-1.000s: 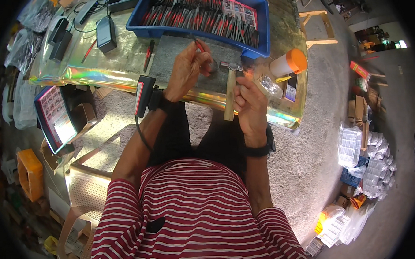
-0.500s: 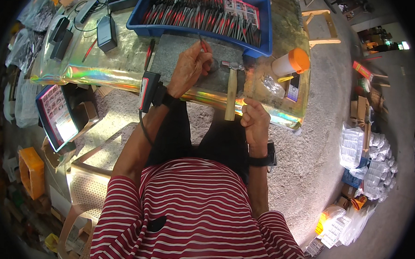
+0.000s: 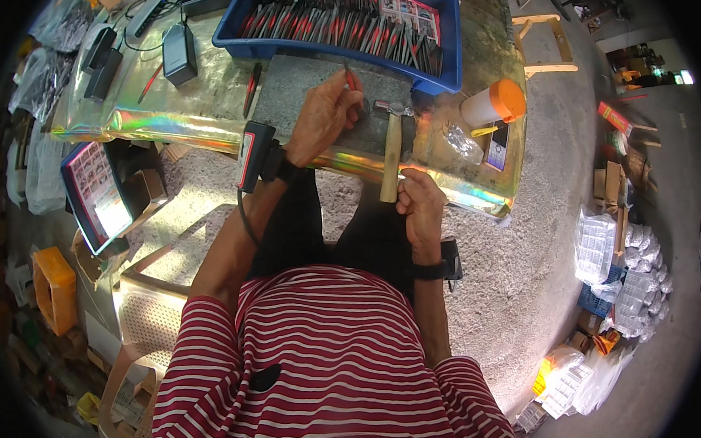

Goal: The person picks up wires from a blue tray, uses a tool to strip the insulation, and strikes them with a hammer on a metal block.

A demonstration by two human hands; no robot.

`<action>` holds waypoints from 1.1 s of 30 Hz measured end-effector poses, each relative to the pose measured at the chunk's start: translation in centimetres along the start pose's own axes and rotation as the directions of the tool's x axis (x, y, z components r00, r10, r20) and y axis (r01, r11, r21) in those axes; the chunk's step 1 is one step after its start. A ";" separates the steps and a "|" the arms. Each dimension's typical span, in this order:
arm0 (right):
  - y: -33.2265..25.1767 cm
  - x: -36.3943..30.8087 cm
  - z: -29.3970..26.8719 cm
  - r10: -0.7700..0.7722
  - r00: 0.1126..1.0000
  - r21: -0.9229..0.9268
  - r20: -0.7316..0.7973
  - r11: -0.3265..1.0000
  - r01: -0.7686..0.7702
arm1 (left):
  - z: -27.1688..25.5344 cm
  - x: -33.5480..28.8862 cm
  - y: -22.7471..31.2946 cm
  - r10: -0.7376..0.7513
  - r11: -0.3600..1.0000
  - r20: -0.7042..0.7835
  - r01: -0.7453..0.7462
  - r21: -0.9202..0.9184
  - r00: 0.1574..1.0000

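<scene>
My left hand (image 3: pixel 326 116) is closed over a grey slab (image 3: pixel 282 88), gripping a slim red-and-dark tool (image 3: pixel 349 78) whose tip points toward the blue bin. Its exact kind is too small to tell. On the slab's right side lies a hammer (image 3: pixel 392 154), its wooden handle reaching past the table's front edge. Just right of the handle's end, my right hand (image 3: pixel 421 199) has its fingers curled together. Something small and pale shows at its fingertips, too tiny to name. Another slim red-and-black tool (image 3: pixel 252 89) rests left of the slab.
Behind the slab, a blue bin (image 3: pixel 335 58) holds rows of red-and-black tools and printed cards. An orange-lidded jar (image 3: pixel 483 107), a plastic bag (image 3: pixel 463 143) and a phone-like object (image 3: pixel 498 147) sit at right. Black chargers (image 3: pixel 180 55) with cables lie left. A plastic chair (image 3: pixel 147 311) stands beside me.
My right hand has moved left and slightly down, closer to the hammer's handle end. My left hand has shifted slightly right, still gripping the slim tool.
</scene>
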State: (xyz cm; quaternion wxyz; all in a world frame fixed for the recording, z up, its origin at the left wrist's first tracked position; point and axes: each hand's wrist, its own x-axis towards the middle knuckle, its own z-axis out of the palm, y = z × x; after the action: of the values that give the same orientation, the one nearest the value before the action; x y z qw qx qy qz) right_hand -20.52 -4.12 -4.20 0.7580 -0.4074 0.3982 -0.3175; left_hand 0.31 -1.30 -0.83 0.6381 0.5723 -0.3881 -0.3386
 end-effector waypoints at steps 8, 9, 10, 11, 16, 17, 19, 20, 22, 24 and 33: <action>0.2 0.1 0.1 -0.036 0.999 -0.046 0.005 0.998 0.036 | -0.4 0.0 -0.4 0.002 1.000 0.055 -0.003 0.003 0.998; 0.2 0.1 0.1 -0.036 0.999 -0.047 0.006 0.998 0.037 | -0.4 0.0 -0.4 0.003 1.000 0.054 -0.003 0.003 0.999; 0.3 0.2 0.1 -0.046 0.999 -0.047 0.012 0.998 0.046 | -0.4 0.0 -0.4 0.002 1.000 0.057 -0.002 -0.006 0.998; 0.3 0.3 0.0 -0.055 0.998 -0.048 0.018 0.997 0.056 | -0.4 0.0 -0.4 0.002 1.000 0.060 -0.001 -0.016 0.998; 0.5 0.5 0.2 -0.055 0.998 -0.069 0.010 0.996 0.056 | -0.6 -0.1 -0.8 -0.004 0.995 0.061 0.010 -0.104 0.998; 0.5 0.5 0.3 -0.053 0.999 -0.087 0.002 0.995 0.053 | -0.5 -0.1 -0.8 -0.001 0.996 0.054 0.005 -0.085 0.999; 0.4 0.5 0.4 -0.055 0.999 -0.094 0.000 0.994 0.054 | -0.5 -0.1 -0.8 0.000 0.994 0.053 0.006 -0.105 0.999; 0.4 0.5 0.4 -0.057 0.998 -0.100 -0.003 0.993 0.056 | -0.5 -0.2 -0.9 0.001 0.992 0.052 0.006 -0.125 0.999; 0.4 0.6 0.4 -0.056 0.998 -0.108 0.006 0.993 0.056 | -0.5 -0.1 -1.0 -0.008 0.986 0.051 0.017 -0.163 0.999; 0.3 0.7 0.5 -0.055 0.998 -0.115 0.014 0.992 0.056 | -0.5 -0.1 -1.0 -0.018 0.979 0.051 0.028 -0.201 0.999; 0.1 0.7 1.0 -0.076 0.997 -0.190 -0.009 0.979 0.073 | -0.3 -0.2 -1.0 0.011 0.986 0.028 -0.006 -0.168 1.000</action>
State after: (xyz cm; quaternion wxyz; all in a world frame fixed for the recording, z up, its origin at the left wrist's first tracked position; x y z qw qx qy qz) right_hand -19.28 -4.29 -4.17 0.7000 -0.4898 0.4174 -0.3095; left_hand 0.51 -1.09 -1.88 0.6798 0.5101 -0.3699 -0.3753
